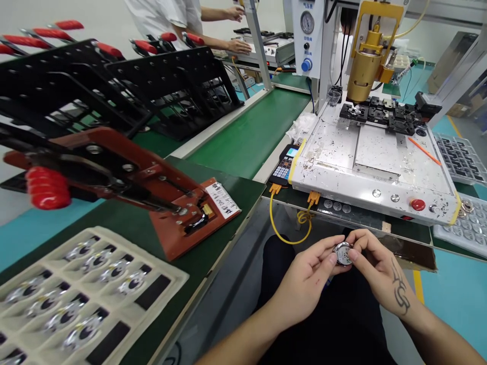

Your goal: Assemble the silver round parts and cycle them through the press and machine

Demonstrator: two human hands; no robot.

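Note:
Over my lap, a small round watch case (343,254) with a shiny silver rim and a printed pale face is held between both hands. My left hand (309,276) pinches its left edge with thumb and fingers. On the other edge, the thumb and curled fingers of my right hand (375,261) grip it too. Some of the fingers behind the case are hidden. In front of my hands stands a white machine bed (327,175) carrying a black fixture (391,114) under a gold dispensing head (363,71).
At left, a beige tray (178,276) holds several silver watch parts beside a brown toggle press (198,238) with a red handle. A keypad controller (283,167) with yellow cables sits by the machine. A green conveyor (247,132) runs behind; a co-worker's hands (239,46) are beyond.

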